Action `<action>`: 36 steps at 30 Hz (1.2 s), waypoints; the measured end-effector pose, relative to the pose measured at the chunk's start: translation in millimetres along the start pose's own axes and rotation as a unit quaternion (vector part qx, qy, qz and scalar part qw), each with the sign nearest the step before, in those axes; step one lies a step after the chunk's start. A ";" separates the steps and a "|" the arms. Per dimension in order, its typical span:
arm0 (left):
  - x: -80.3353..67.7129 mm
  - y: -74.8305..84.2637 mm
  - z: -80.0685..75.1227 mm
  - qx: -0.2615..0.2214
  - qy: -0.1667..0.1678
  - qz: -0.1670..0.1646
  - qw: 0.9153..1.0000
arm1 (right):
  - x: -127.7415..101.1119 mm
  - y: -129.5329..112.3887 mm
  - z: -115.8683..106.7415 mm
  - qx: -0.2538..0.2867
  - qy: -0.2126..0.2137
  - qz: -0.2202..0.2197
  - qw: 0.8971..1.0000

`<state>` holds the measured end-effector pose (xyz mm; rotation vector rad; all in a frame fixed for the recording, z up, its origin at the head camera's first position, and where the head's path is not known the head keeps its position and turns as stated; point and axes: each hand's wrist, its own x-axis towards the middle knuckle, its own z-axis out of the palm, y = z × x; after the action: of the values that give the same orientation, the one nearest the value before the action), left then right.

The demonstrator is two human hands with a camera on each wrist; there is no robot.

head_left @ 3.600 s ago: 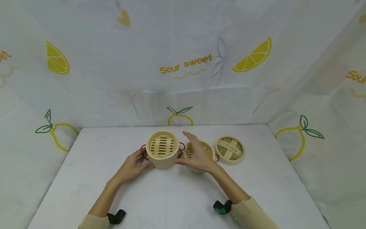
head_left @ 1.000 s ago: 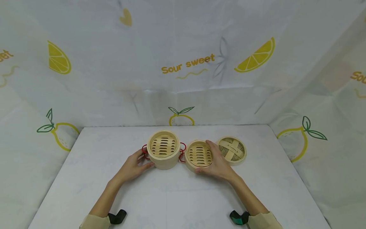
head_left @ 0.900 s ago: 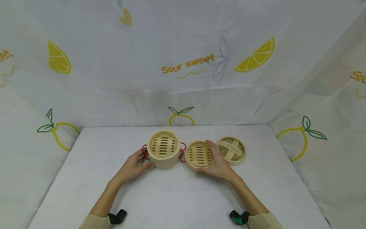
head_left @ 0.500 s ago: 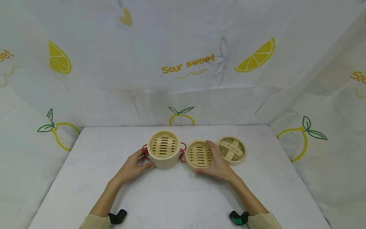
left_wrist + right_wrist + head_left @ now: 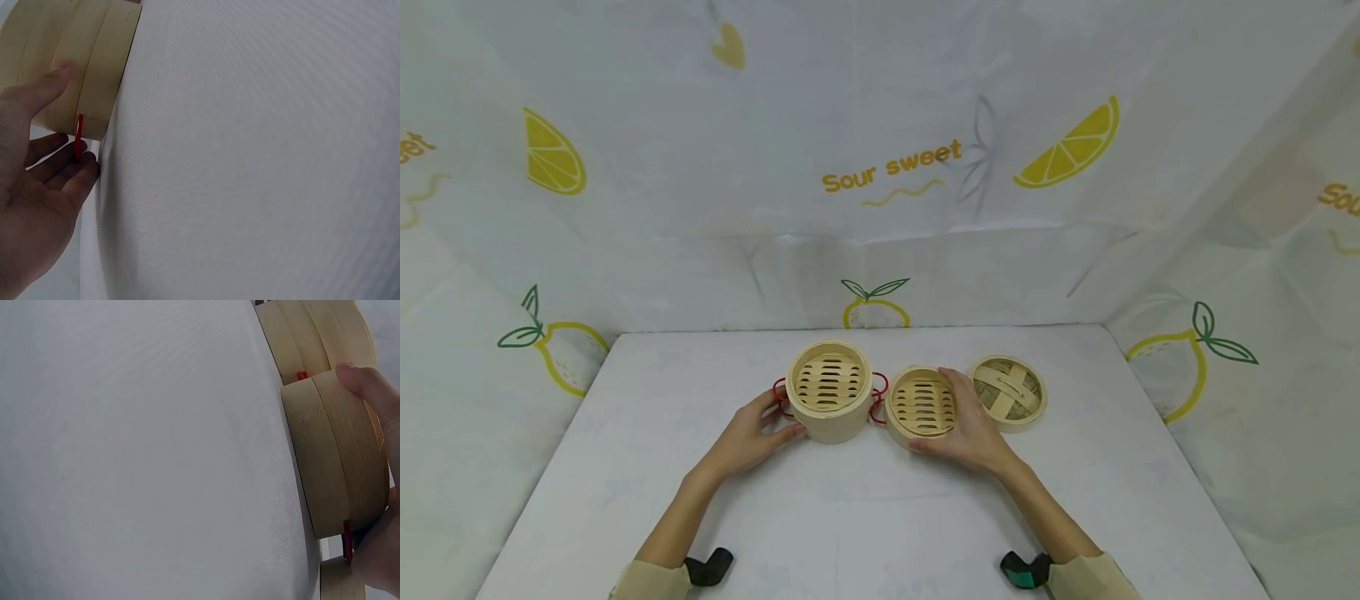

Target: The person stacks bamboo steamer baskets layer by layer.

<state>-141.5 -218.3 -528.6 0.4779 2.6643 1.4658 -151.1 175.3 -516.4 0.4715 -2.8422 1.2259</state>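
A taller stack of bamboo steamer baskets [image 5: 829, 428] stands on the table, a slatted tier on top and red loop handles at its sides. My left hand [image 5: 741, 437] holds its left side; in the left wrist view the thumb lies on the wall and the fingers are by a red handle [image 5: 79, 134]. Just right of the stack sits a lower bamboo steamer basket [image 5: 904, 435], also slatted. My right hand [image 5: 973, 432] grips this basket from the right, thumb at the front of the rim and fingers toward the back. The palm covers its right edge.
A round woven bamboo lid [image 5: 1009, 392] lies right of the lower basket, close behind my right hand. The white-covered table [image 5: 835, 533] meets a lemon-printed sheet [image 5: 760, 250] at the back and sides. Black wrist mounts [image 5: 709, 568] sit near both sleeves.
My right hand, earlier raised over the lower basket with fingers spread, has moved right and down to grip that basket's right side. Over the last second nothing else has visibly moved.
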 end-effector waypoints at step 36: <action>0.3 1.2 0.2 -0.008 0.000 -0.003 1.000 | -6.4 -11.4 -6.8 -0.011 0.008 0.015 1.000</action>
<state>-141.5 -217.4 -527.7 0.4676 2.6499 1.4835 -142.5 174.5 -504.4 0.4183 -2.8562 1.1946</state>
